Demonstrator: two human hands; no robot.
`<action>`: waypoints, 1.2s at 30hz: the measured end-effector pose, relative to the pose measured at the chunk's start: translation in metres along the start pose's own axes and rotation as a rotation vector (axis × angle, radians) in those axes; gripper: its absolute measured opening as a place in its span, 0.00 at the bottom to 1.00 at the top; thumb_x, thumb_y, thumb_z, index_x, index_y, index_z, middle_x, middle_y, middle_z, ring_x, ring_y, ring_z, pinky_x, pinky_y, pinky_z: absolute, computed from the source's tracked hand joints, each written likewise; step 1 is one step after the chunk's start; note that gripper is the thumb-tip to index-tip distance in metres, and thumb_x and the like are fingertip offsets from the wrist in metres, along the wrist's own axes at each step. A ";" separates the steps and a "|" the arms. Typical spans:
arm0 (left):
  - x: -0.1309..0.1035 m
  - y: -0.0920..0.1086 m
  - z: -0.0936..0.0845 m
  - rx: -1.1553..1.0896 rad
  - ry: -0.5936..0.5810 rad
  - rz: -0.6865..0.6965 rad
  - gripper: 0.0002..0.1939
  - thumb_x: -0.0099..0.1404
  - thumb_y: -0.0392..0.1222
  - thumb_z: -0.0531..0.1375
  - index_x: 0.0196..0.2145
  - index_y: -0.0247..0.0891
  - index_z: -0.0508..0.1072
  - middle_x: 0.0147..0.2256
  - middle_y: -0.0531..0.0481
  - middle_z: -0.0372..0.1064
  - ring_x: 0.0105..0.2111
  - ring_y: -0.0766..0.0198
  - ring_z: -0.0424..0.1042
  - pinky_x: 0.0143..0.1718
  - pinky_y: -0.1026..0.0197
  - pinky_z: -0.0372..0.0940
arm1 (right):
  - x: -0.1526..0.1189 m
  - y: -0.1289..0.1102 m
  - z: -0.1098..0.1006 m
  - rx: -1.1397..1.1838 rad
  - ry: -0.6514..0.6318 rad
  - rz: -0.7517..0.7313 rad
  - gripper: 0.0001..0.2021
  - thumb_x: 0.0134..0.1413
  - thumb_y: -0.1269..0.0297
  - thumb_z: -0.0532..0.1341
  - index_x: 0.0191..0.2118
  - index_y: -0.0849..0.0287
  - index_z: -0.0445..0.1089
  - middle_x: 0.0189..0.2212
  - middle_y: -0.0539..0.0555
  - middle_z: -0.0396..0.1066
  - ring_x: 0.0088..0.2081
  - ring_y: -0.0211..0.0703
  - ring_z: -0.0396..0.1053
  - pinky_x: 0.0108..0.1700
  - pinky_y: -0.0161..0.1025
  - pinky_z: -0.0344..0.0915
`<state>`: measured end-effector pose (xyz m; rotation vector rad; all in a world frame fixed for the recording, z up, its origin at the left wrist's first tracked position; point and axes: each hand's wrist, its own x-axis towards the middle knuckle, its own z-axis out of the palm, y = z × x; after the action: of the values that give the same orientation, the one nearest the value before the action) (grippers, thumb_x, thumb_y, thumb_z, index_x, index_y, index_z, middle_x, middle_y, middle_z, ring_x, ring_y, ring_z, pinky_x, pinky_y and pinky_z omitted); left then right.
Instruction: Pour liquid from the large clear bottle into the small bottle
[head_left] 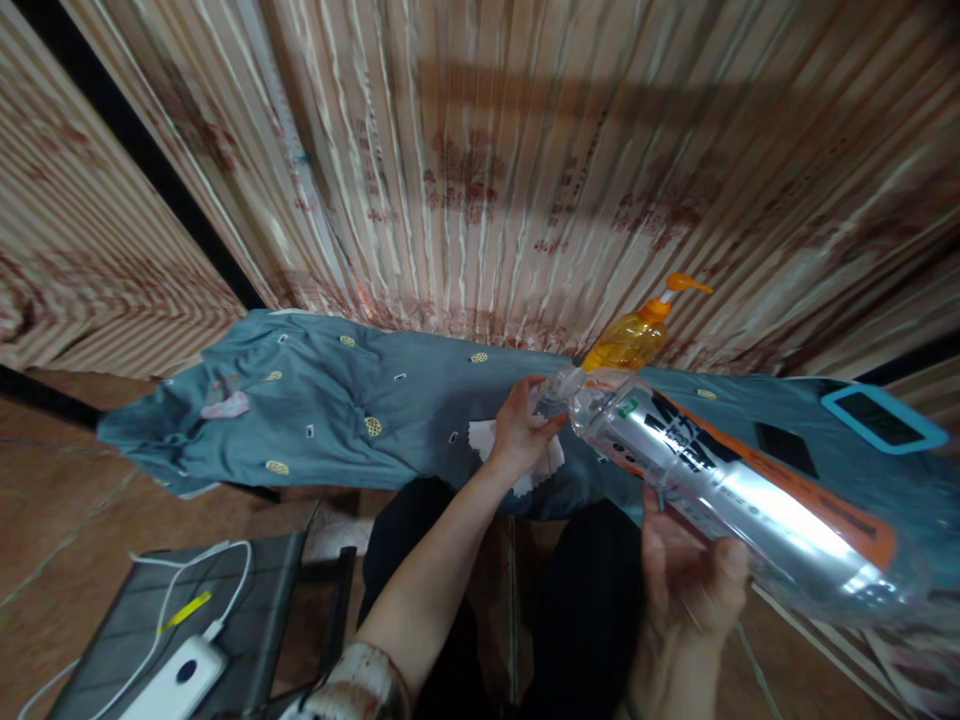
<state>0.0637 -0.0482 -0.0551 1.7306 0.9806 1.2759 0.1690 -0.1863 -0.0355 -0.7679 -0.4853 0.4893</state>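
A large clear plastic bottle (712,470) with a silver, black and orange label lies tilted in the air above the cloth, its narrow end toward the left. My left hand (517,435) is closed round clear plastic at that narrow end; whether this is the bottle's own neck or a separate piece I cannot tell. Under the label my right hand (694,570) supports the bottle from below, with some fingers hidden behind it. Below my left hand, a white cloth with a jagged edge (481,437) lies flat. Just behind the neck stands an orange-topped pump bottle (630,335) holding yellow liquid.
A grey-green patterned cloth (405,410) covers the narrow table. At right lie a blue-framed device (885,418) and a dark flat object (785,449). A stool (262,590) at lower left bears a white power bank (176,680) and cable. A striped curtain (480,180) hangs behind.
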 end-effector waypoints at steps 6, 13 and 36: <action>0.000 -0.003 0.002 -0.026 0.013 0.024 0.22 0.53 0.36 0.64 0.45 0.38 0.64 0.43 0.45 0.69 0.47 0.55 0.69 0.50 0.52 0.62 | 0.000 -0.001 0.001 -0.005 0.002 -0.006 0.32 0.33 0.54 0.70 0.49 0.51 0.67 0.54 0.48 0.64 0.59 0.48 0.58 0.62 0.55 0.54; 0.000 -0.003 0.002 -0.017 0.011 0.014 0.22 0.53 0.36 0.64 0.45 0.39 0.64 0.44 0.46 0.69 0.47 0.55 0.69 0.50 0.53 0.62 | -0.002 -0.002 0.001 -0.023 -0.014 -0.010 0.31 0.35 0.53 0.69 0.50 0.52 0.66 0.56 0.49 0.62 0.58 0.48 0.58 0.62 0.55 0.53; 0.000 -0.001 0.001 0.012 0.008 -0.004 0.22 0.53 0.36 0.65 0.45 0.38 0.64 0.44 0.46 0.69 0.47 0.56 0.69 0.50 0.54 0.62 | -0.001 -0.001 0.002 -0.025 -0.014 -0.016 0.30 0.35 0.54 0.69 0.50 0.51 0.67 0.55 0.48 0.63 0.58 0.48 0.59 0.63 0.58 0.49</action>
<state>0.0643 -0.0480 -0.0559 1.7326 0.9976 1.2780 0.1674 -0.1870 -0.0340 -0.7842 -0.5106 0.4747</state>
